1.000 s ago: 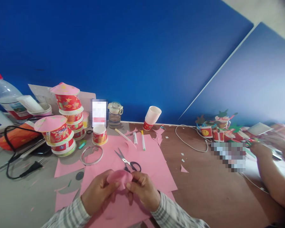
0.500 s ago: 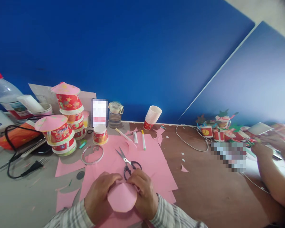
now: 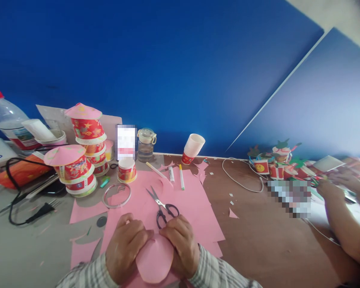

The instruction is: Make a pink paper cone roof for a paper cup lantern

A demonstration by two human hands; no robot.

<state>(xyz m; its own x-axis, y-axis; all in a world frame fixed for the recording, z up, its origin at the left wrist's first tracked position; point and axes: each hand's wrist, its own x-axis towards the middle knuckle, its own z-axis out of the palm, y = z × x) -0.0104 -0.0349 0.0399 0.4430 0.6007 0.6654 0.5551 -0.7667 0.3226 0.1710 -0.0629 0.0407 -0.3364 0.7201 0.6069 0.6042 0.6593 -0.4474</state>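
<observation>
A small pink paper cone (image 3: 155,260) is held between my two hands, low in the head view. My left hand (image 3: 126,246) pinches its left upper edge with thumb and curled fingers. On the other side my right hand (image 3: 181,244) grips the upper right edge, fingers bent. The cone's tip lies near both thumbs. Just beyond my right hand, scissors (image 3: 159,203) with black handles rest on pink paper sheets (image 3: 192,208), blades partly apart. A roll of tape (image 3: 104,197) lies left of them. A marker (image 3: 181,177) and a glue stick (image 3: 171,174) lie farther back.
Stacked red paper cups (image 3: 88,130) with pink cone roofs stand at left, near a black power cord (image 3: 37,212). A single cup (image 3: 127,171), a water bottle (image 3: 146,146) and leaning stacked cups (image 3: 195,145) stand behind. At right, another person's arms (image 3: 342,216) reach over crafts.
The cone has tilted, its near edge dropping toward me and its tip flattening. My left fingers have curled in more, and my right hand has shifted slightly. The scissors stay put.
</observation>
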